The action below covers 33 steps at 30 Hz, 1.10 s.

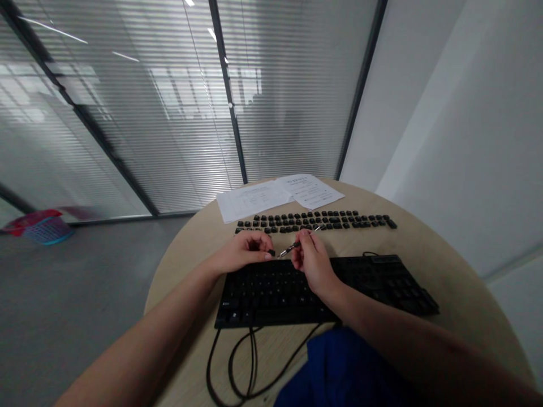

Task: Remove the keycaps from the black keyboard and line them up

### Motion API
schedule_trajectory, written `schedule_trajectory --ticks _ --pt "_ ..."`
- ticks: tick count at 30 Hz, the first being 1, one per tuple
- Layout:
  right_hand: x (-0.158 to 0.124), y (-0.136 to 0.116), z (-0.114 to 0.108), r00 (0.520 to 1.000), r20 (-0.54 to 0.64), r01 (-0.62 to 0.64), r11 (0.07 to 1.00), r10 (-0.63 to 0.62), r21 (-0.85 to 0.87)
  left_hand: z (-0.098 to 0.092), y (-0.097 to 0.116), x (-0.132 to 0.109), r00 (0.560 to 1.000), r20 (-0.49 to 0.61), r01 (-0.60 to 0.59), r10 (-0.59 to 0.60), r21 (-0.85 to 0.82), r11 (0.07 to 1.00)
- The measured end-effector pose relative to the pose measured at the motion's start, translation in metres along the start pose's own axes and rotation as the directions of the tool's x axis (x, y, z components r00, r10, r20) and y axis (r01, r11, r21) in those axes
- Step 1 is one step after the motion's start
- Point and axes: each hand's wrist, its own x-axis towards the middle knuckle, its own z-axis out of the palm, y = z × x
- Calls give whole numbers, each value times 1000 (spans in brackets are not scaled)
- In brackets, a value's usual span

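My left hand [250, 249] is closed, pinching a small black keycap [272, 252] between thumb and fingers over the top edge of the keyboard. My right hand [311, 254] grips a slim pen-like tool [289, 248] with a dark shaft and shiny metal parts. Its tip points left, close to the keycap; whether they touch I cannot tell. Beneath both hands lies a black keyboard [271, 314], partly hidden by them. Beyond the hands, several loose black keycaps [331, 220] are laid out in rows on the table.
Printed paper sheets [254, 199] lie at the far edge of the round wooden table [449, 271]. A looped black cable [231, 362] sits in front of the keyboard. A red and blue basket [47, 230] stands on the floor at left, near a glass partition with blinds [292, 113].
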Motion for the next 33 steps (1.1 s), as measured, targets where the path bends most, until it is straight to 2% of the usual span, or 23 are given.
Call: schedule_trajectory --ticks 6,11,16,22,28,33 --pt "3 2 -1 999 -36 14 1000 -13 14 -13 -5 -2 986 -163 -33 43 63 997" --pt "6 -2 -1 998 -64 1 998 3 57 -19 -5 -3 972 -218 -29 88 259 966" --pt "11 -2 -1 990 -136 -18 989 38 147 -21 -2 8 978 -181 4 102 506 862" --pt "14 -1 -4 982 -159 -67 978 100 197 -17 -4 43 993 -102 29 65 725 688" --pt "13 -4 -3 982 -160 -67 975 103 212 -8 -15 54 994 -93 50 53 839 542" --pt "12 -5 -2 984 -138 -83 975 113 205 -8 -26 50 996 -78 41 52 864 501"
